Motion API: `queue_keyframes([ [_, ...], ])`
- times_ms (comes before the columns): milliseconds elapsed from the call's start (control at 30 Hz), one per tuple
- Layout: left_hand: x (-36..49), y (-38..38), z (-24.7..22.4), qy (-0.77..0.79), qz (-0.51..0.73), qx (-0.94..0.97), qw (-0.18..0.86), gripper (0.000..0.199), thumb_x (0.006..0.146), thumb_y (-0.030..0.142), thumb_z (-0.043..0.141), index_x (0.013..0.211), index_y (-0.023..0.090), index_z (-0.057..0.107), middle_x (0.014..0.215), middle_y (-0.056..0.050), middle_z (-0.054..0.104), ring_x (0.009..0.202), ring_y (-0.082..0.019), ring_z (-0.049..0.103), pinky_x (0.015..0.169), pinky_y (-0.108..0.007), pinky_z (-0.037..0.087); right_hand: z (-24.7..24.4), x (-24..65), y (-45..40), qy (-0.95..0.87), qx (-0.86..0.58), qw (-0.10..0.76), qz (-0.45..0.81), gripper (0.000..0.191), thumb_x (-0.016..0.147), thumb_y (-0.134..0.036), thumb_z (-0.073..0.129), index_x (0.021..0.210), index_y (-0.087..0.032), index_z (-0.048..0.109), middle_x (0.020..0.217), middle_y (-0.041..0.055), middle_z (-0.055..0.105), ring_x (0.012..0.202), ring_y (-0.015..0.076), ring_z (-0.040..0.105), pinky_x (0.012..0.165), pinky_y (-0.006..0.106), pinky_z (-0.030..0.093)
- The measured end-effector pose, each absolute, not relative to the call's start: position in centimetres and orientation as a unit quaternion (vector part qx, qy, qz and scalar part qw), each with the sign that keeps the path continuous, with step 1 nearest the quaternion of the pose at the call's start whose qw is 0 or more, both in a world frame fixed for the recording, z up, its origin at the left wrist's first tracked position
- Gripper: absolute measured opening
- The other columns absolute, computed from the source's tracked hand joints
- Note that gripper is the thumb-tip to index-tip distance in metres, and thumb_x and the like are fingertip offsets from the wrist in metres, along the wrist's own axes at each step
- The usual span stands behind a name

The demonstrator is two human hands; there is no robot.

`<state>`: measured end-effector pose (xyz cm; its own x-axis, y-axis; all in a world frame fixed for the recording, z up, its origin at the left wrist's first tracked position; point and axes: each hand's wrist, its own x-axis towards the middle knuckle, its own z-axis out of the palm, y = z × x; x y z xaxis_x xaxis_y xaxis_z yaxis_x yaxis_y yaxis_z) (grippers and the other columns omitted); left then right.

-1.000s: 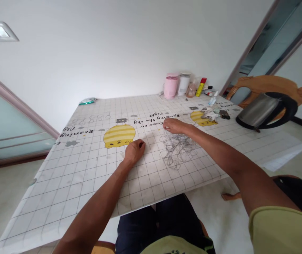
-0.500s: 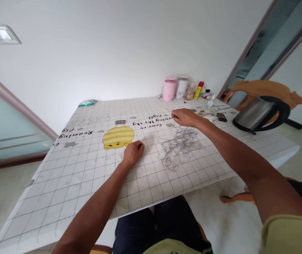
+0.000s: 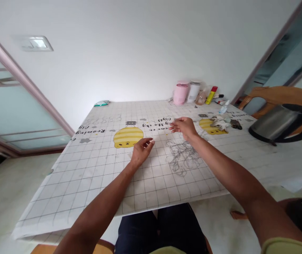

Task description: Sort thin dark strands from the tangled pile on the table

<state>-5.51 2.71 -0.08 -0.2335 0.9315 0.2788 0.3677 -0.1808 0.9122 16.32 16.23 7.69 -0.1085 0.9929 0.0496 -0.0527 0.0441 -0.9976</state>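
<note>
My left hand (image 3: 142, 151) is over the checked tablecloth (image 3: 108, 183), just right of a printed yellow striped cat balloon (image 3: 128, 137). Its thumb and fingers are apart, and nothing shows between them. My right hand (image 3: 183, 127) hovers with spread fingers above the printed lettering, at the upper edge of a loose tangle of dark thin thread (image 3: 183, 158). I can make out nothing held in it. The tangle lies on the cloth below and beside my right hand, and my right forearm covers part of it.
At the back stand a pink container (image 3: 180, 94), a white one (image 3: 193, 92), a clear bottle (image 3: 201, 98) and a red-and-yellow can (image 3: 211, 95). Crumpled plastic (image 3: 220, 122) lies right of my right hand. A steel kettle (image 3: 280, 123) stands at the right, near a wooden chair (image 3: 285, 93).
Both hands have opened from closed shapes. My right hand has come down and nearer to my left. The camera view has turned a little to the left.
</note>
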Motion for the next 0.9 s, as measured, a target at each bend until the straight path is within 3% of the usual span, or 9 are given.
queue_keyframes([
  [100,-5.0,2.4,0.5,0.561,0.552,0.509,0.348,0.059,0.095,0.058,0.074,0.136,0.015,0.076,0.091,-0.007,0.074,0.064,-0.014,0.061,0.058,-0.026,0.050,5.7,12.5,14.0,-0.501,-0.401,0.508,0.575,0.029,0.085,-0.028,0.087,0.085,-0.021,0.059,0.084,0.0099,0.080,0.070,0.0233,0.081,0.059,0.032,0.067],
  [200,-5.0,2.5,0.8,0.552,0.582,0.470,0.368,0.064,0.098,0.059,0.071,0.141,0.012,0.073,0.077,-0.004,0.069,0.053,-0.011,0.053,0.050,-0.025,0.045,3.8,9.2,11.7,-0.484,-0.375,0.507,0.607,0.026,0.085,-0.030,0.086,0.086,-0.022,0.061,0.091,0.0108,0.081,0.072,0.0236,0.081,0.058,0.032,0.066],
  [400,-5.9,2.9,0.7,0.552,0.652,0.423,0.301,0.053,0.101,0.059,0.063,0.122,0.013,0.079,0.097,-0.010,0.073,0.064,-0.013,0.060,0.048,-0.024,0.045,2.0,6.3,8.5,-0.492,-0.376,0.471,0.629,0.020,0.085,-0.032,0.083,0.088,-0.023,0.065,0.095,0.0101,0.081,0.074,0.0240,0.080,0.053,0.032,0.063],
  [500,-6.6,3.0,1.1,0.565,0.648,0.415,0.297,0.045,0.100,0.056,0.064,0.112,0.015,0.080,0.102,-0.011,0.074,0.067,-0.013,0.062,0.049,-0.023,0.045,1.6,6.9,8.6,-0.550,-0.377,0.397,0.631,0.020,0.085,-0.035,0.083,0.087,-0.022,0.069,0.095,0.0105,0.081,0.078,0.0245,0.079,0.056,0.032,0.062],
  [633,-7.8,2.9,1.8,0.558,0.618,0.420,0.363,0.039,0.097,0.051,0.069,0.106,0.015,0.081,0.099,-0.011,0.076,0.061,-0.011,0.057,0.046,-0.023,0.039,1.8,9.2,10.5,-0.680,-0.390,0.293,0.547,0.022,0.085,-0.041,0.086,0.088,-0.022,0.074,0.098,0.0092,0.081,0.092,0.0253,0.078,0.073,0.034,0.065],
  [767,-8.3,2.9,2.3,0.531,0.599,0.427,0.420,0.037,0.092,0.049,0.074,0.105,0.015,0.082,0.102,-0.012,0.078,0.060,-0.010,0.053,0.044,-0.023,0.032,3.0,11.3,12.2,-0.700,-0.358,0.371,0.494,0.031,0.096,-0.052,0.074,0.108,-0.023,0.079,0.116,0.0087,0.081,0.112,0.0253,0.075,0.095,0.038,0.062],
  [900,-8.3,2.8,2.4,0.545,0.576,0.443,0.419,0.034,0.089,0.048,0.077,0.098,0.016,0.084,0.090,-0.008,0.075,0.058,-0.009,0.050,0.047,-0.023,0.031,3.8,11.1,11.9,-0.713,-0.284,0.369,0.524,0.038,0.096,-0.059,0.075,0.114,-0.026,0.082,0.121,0.0072,0.080,0.118,0.0243,0.073,0.103,0.036,0.058],
])
